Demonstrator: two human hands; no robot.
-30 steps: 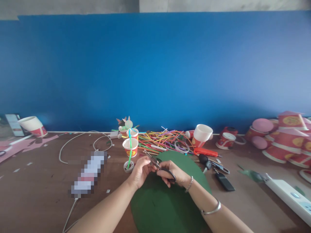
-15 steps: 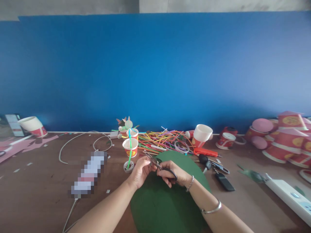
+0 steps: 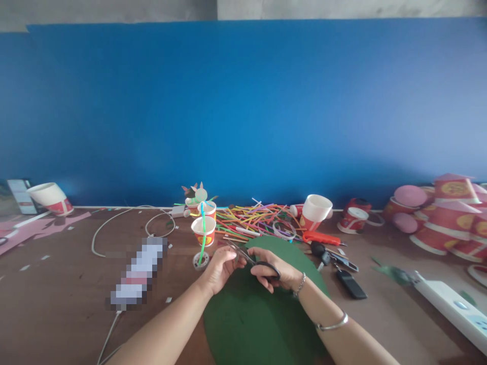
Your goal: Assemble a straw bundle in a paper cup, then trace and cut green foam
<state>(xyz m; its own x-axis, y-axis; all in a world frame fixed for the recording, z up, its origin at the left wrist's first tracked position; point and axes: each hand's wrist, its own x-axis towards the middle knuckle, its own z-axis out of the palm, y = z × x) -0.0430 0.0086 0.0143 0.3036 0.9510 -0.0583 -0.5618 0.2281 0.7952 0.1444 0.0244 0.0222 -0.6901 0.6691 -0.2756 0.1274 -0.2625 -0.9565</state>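
Note:
My right hand [image 3: 272, 271] grips a pair of scissors [image 3: 248, 258] with dark handles, its fingers around the loops. The blades point left toward my left hand [image 3: 220, 266], whose thumb and fingers are pinched together close to the tips. What the left fingers hold, if anything, is too small to make out. Both hands are over a large green oval sheet [image 3: 262, 319] on the brown table. A paper cup [image 3: 203, 231] with a green straw [image 3: 203, 246] stands just beyond my left hand, and a white ring [image 3: 201, 260] lies in front of it.
Behind the green sheet lies a heap of colourful straws [image 3: 251, 219]. A white cup [image 3: 315, 210], an orange cutter [image 3: 323, 238] and keys [image 3: 322, 253] are to the right. Stacked red cups [image 3: 437, 228] and a power strip [image 3: 456, 304] are farther right. A blurred-out phone [image 3: 140, 274] lies left.
My right hand with the scissors has shifted slightly right, away from my left hand. The left hand stays in nearly the same place, still pinched.

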